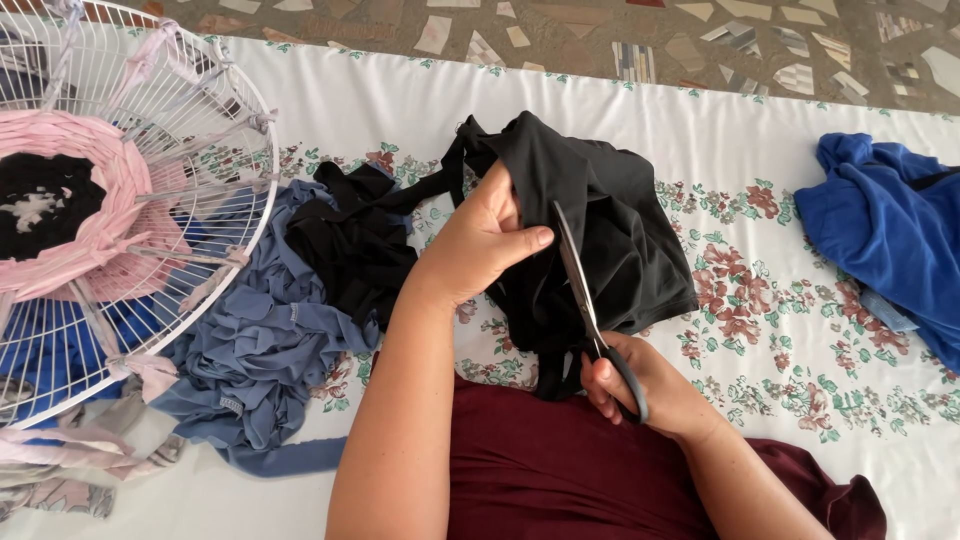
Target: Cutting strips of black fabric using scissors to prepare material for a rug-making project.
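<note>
My left hand (480,245) grips a black garment (620,230) by its folded edge and holds it up over the floral sheet. My right hand (645,385) is closed around the black handles of a pair of scissors (585,295). The scissor blades point up and away from me, lying against the black cloth just right of my left thumb. A long black strip runs from the garment to a heap of black fabric strips (355,245) on the left.
A pile of grey-blue fabric strips (265,350) lies left of my arm. A white wire fan guard (190,180) woven with pink cloth stands at far left. Blue clothing (890,225) lies at the right. A white floral sheet (780,300) covers the mosaic floor.
</note>
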